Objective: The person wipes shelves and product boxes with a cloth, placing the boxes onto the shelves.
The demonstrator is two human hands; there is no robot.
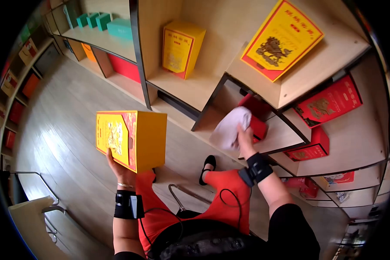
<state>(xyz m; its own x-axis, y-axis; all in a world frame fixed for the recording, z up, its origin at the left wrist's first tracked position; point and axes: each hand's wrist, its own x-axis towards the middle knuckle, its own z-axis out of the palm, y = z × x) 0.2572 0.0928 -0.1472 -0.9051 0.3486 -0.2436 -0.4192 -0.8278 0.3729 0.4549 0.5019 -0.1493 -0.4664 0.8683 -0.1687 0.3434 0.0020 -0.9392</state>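
Black clothing (292, 234) lies nearest, and beyond it the left grip (122, 170) is closed around a yellow box (149, 138) held over the floor (69, 108), while the right grip (245, 139) clasps a pale cloth (226, 130) beside the shelves (177, 92). Wiping seems the step in hand; bringing cloth to box would call for a steady left hold, away from the dark shelf frame (209, 102) and the red box (258, 129) behind the cloth.

Pale wooden shelves (196, 90) with two yellow boxes (282, 41), red boxes (329, 102) at right, teal boxes (119, 28) at upper left.
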